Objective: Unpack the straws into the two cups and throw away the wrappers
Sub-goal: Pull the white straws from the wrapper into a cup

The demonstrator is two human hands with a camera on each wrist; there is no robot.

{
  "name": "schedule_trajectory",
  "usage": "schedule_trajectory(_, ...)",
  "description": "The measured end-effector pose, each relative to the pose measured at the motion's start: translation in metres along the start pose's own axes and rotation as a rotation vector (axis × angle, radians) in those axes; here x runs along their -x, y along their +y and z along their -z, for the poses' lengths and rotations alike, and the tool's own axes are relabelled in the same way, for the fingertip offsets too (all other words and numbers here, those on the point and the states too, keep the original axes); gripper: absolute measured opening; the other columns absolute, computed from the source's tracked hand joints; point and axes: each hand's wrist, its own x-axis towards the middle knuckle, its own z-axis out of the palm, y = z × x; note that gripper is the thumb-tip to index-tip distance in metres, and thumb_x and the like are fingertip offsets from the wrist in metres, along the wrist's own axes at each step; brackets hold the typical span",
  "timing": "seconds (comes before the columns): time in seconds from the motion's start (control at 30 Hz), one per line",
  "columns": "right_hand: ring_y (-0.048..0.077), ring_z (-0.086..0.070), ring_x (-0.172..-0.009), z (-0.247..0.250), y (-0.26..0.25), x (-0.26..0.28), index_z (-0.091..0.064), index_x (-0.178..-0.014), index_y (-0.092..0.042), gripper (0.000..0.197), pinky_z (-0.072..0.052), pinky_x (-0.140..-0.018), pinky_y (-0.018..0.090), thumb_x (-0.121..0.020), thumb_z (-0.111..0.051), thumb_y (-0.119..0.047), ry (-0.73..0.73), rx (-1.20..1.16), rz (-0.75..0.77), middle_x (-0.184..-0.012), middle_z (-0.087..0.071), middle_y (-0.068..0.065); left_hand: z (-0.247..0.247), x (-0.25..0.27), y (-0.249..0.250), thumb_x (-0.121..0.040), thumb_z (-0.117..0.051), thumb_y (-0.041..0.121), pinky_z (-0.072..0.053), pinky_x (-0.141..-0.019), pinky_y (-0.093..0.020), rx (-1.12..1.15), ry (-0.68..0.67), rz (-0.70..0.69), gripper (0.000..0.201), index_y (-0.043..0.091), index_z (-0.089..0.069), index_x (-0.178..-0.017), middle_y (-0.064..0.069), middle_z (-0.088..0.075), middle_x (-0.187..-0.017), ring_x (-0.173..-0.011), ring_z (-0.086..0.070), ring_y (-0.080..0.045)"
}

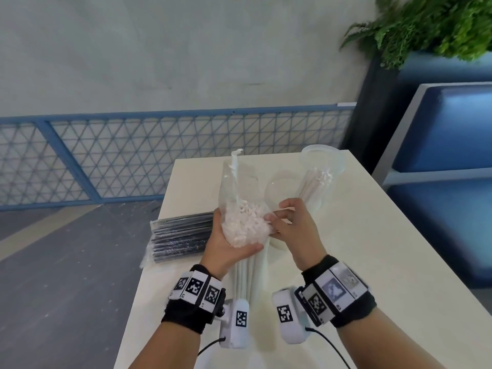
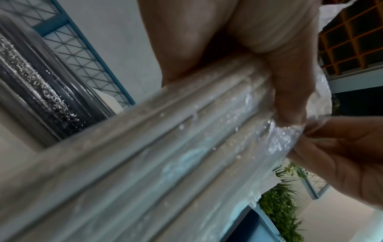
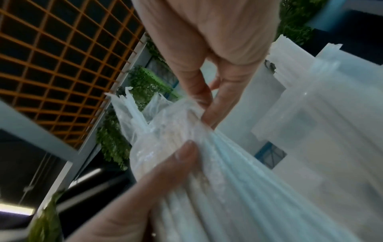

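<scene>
The left hand (image 1: pixel 229 241) wraps its grip around the white straw bundle (image 1: pixel 246 225) near its top, fingers curled about the clear wrapper (image 1: pixel 234 179). The right hand (image 1: pixel 290 227), at 3 o'clock of the bundle, pinches the loose film at the straw tips between thumb and fingers (image 3: pixel 204 101). The bundle stands tilted above the table (image 1: pixel 359 249), its lower end toward the person.

The wrapper looks thin, crinkly and slippery, likely to stretch or tear unevenly, so a pinch at the open mouth seems the place to pull. The straws look light and stiff, yet free to slide loose once bared; a firm hold round the middle should keep them together.

At 1 o'clock stands a clear cup (image 1: pixel 319 177) already holding white straws; another clear cup (image 1: pixel 282 187) sits just beside it. At 9 o'clock lies a wrapped pack of black straws (image 1: pixel 181 238).
</scene>
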Motion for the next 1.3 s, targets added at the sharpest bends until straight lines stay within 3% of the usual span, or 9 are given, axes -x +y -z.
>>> schedule_trajectory(0.13, 0.015, -0.052, -0.087, 0.0, -0.004, -0.001, -0.056, -0.088, -0.016, 0.033, -0.043, -0.073, 0.01, -0.074, -0.055, 0.014, 0.055, 0.531, 0.487, -0.102, -0.044, -0.004, 0.0, -0.004, -0.003, -0.053, -0.084, -0.005, -0.054, -0.084, -0.027, 0.032, 0.072, -0.02, 0.082, 0.015, -0.044, -0.121, -0.009, -0.059, -0.122, -0.111, -0.059, -0.016)
schedule_trajectory(0.23, 0.011, -0.052, -0.086, 0.003, -0.015, -0.003, -0.064, -0.097, -0.013, 0.028, -0.04, -0.079, 0.011, -0.077, -0.058, 0.006, -0.152, 0.683, 0.683, -0.099, -0.055, -0.004, -0.001, -0.005, -0.003, -0.051, -0.084, -0.003, -0.052, -0.089, -0.033, 0.022, 0.113, -0.043, 0.073, 0.019, -0.049, -0.112, -0.006, -0.062, -0.114, -0.107, -0.061, -0.018)
schedule_trajectory(0.37, 0.02, -0.059, -0.099, 0.004, -0.025, -0.009, -0.059, -0.119, -0.013, 0.029, -0.046, -0.084, 0.026, -0.09, -0.054, -0.013, -0.283, 0.875, 0.58, -0.109, -0.063, 0.005, -0.002, -0.004, -0.005, -0.051, -0.086, -0.002, -0.053, -0.087, -0.028, 0.037, 0.112, -0.035, 0.073, 0.02, -0.051, -0.112, -0.003, -0.065, -0.112, -0.106, -0.063, -0.014)
schedule_trajectory(0.5, 0.022, -0.056, -0.104, 0.008, -0.036, -0.014, -0.049, -0.129, -0.01, 0.047, -0.043, -0.087, 0.024, -0.085, -0.063, -0.02, -0.394, 0.976, 0.447, -0.118, -0.053, 0.007, -0.008, -0.003, -0.003, -0.06, -0.078, -0.012, -0.054, -0.08, -0.023, 0.013, 0.098, -0.047, 0.067, 0.016, -0.051, -0.115, -0.006, -0.065, -0.111, -0.099, -0.066, -0.009)
schedule_trajectory(0.67, 0.021, -0.054, -0.104, 0.011, -0.038, -0.014, -0.041, -0.133, -0.009, 0.06, -0.038, -0.088, 0.019, -0.08, -0.068, -0.018, -0.444, 1.02, 0.359, -0.127, -0.042, 0.007, -0.011, 0.001, -0.003, -0.044, -0.086, 0.023, -0.054, -0.086, -0.031, -0.013, 0.088, -0.045, 0.077, 0.027, -0.052, -0.113, -0.003, -0.066, -0.112, -0.104, -0.064, -0.015)
schedule_trajectory(0.83, 0.023, -0.054, -0.11, 0.011, -0.036, -0.009, -0.036, -0.136, -0.008, 0.061, -0.045, -0.093, 0.026, -0.084, -0.064, -0.024, -0.401, 1.099, 0.329, -0.137, -0.035, 0.007, -0.012, 0.004, -0.002, -0.049, -0.087, 0.02, -0.053, -0.089, -0.035, -0.044, 0.071, -0.059, 0.07, 0.03, -0.054, -0.11, 0.0, -0.068, -0.11, -0.106, -0.064, -0.018)
schedule_trajectory(1.0, 0.024, -0.055, -0.105, 0.015, -0.039, -0.014, -0.044, -0.126, -0.008, 0.056, -0.044, -0.087, 0.026, -0.081, -0.066, -0.033, -0.388, 1.178, 0.272, -0.121, -0.048, 0.01, -0.016, 0.005, -0.003, -0.052, -0.086, 0.006, -0.053, -0.086, -0.031, -0.071, 0.074, -0.06, 0.068, 0.03, -0.053, -0.107, 0.0, -0.067, -0.106, -0.103, -0.064, -0.019)
schedule_trajectory(1.2, 0.009, -0.052, -0.087, 0.015, -0.026, -0.012, -0.058, -0.117, -0.01, 0.044, -0.043, -0.085, 0.013, -0.075, -0.071, -0.007, -0.398, 0.8, 0.413, -0.111, -0.051, 0.004, -0.008, -0.001, -0.006, -0.045, -0.088, 0.024, -0.05, -0.095, -0.041, -0.075, 0.082, -0.052, 0.09, 0.02, -0.045, -0.124, -0.007, -0.061, -0.12, -0.112, -0.06, -0.019)
schedule_trajectory(1.3, 0.002, -0.051, -0.068, 0.014, -0.025, -0.016, -0.062, -0.105, -0.008, 0.031, -0.043, -0.069, 0.003, -0.076, -0.073, -0.011, -0.286, 0.652, 0.34, -0.096, -0.057, 0.002, -0.007, -0.003, -0.002, -0.046, -0.088, 0.021, -0.05, -0.094, -0.039, -0.075, 0.087, -0.082, 0.082, 0.024, -0.049, -0.118, -0.006, -0.063, -0.117, -0.11, -0.061, -0.019)
